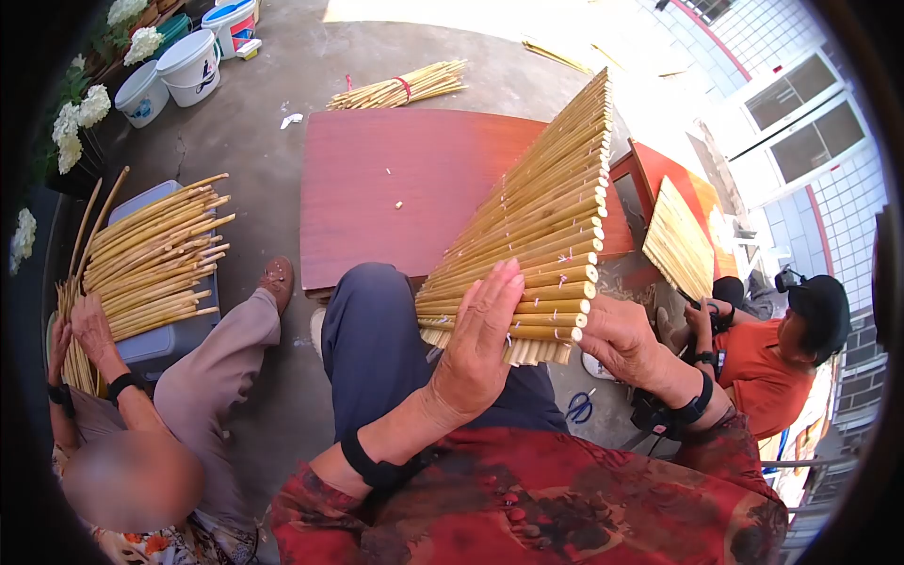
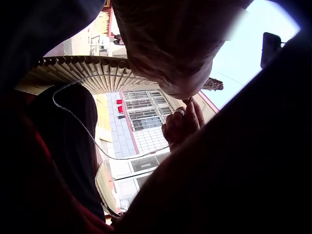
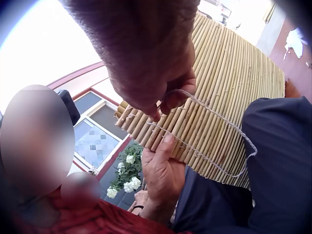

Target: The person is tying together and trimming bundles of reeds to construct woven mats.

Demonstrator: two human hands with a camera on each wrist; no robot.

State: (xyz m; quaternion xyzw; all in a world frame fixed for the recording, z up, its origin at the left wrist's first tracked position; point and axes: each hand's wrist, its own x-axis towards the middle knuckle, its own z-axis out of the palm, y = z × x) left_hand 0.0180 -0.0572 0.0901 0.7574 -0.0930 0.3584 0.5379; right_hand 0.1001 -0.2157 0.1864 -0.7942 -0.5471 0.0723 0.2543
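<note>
A mat of yellow reed stalks (image 1: 527, 217), bound side by side with white string, slants up from the wearer's lap. My left hand (image 1: 474, 344) grips its near end, long fingers flat on the upper face and thumb (image 3: 166, 145) on the other face. At the cut stalk ends, my right hand (image 1: 626, 344) is curled close to the edge. Its fingers pinch a white string (image 3: 234, 127), which loops loosely down across the mat in the right wrist view. The fingertips partly hide where the string meets the stalks.
A red table (image 1: 395, 179) stands ahead, with a tied stalk bundle (image 1: 400, 87) beyond it. To the left, another person handles loose stalks (image 1: 155, 250) on a grey bin. A person in orange (image 1: 772, 377) sits at right near another mat (image 1: 678, 240). Blue scissors (image 1: 580, 407) lie on the ground.
</note>
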